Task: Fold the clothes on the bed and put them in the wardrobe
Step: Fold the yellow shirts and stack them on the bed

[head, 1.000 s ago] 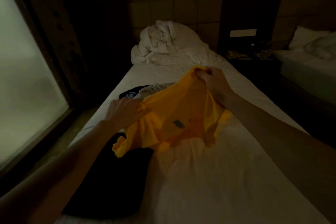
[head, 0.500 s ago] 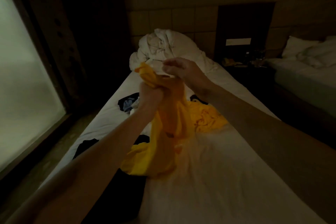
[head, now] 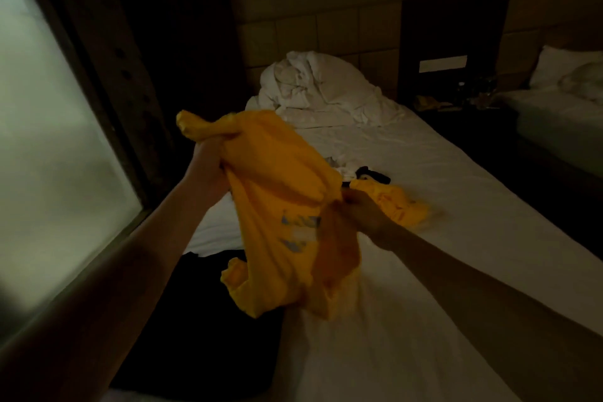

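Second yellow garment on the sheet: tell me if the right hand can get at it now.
Probably not yet: the right hand grips the held yellow shirt. The second yellow garment lies uncovered just beyond it.

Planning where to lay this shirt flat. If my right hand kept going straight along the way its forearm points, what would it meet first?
Probably the second yellow garment, lying on the bed just beyond the right hand, which grips the yellow shirt. Depth is unclear.

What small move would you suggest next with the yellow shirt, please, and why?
Probably spread it flat on the bed. The left hand and right hand both grip the yellow shirt, which hangs bunched and unfolded above the sheet.
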`<state>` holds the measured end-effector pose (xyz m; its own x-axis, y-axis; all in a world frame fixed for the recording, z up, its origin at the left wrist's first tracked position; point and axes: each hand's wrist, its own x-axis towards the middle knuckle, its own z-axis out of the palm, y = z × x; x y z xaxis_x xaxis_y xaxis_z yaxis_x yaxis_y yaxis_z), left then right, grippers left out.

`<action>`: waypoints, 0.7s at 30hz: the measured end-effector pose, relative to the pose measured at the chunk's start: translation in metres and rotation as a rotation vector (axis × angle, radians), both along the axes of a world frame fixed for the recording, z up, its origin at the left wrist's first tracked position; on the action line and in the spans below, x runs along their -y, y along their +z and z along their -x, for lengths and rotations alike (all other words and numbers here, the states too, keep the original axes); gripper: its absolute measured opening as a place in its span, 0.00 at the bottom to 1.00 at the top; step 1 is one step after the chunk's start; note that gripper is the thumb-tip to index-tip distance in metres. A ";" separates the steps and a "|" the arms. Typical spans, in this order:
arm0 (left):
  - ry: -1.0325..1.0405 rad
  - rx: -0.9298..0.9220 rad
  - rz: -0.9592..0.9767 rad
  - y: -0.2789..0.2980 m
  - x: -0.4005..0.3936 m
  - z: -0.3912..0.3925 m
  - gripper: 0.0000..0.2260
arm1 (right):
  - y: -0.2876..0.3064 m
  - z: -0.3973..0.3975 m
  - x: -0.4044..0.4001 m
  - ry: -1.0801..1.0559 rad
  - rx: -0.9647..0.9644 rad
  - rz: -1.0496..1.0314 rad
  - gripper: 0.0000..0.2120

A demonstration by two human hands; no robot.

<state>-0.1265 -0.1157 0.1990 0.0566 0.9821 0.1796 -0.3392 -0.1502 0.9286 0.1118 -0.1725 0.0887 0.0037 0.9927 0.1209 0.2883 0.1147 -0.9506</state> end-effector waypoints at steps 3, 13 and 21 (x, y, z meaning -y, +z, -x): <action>0.116 -0.282 0.136 -0.029 -0.013 0.039 0.35 | 0.028 -0.007 0.006 0.004 -0.102 -0.123 0.08; -0.300 -1.134 -0.499 -0.078 0.011 -0.047 0.27 | 0.089 0.012 -0.004 0.117 -0.047 -0.073 0.10; -0.193 -1.096 -0.480 -0.073 0.012 -0.037 0.05 | 0.078 -0.032 0.019 0.134 0.471 0.013 0.19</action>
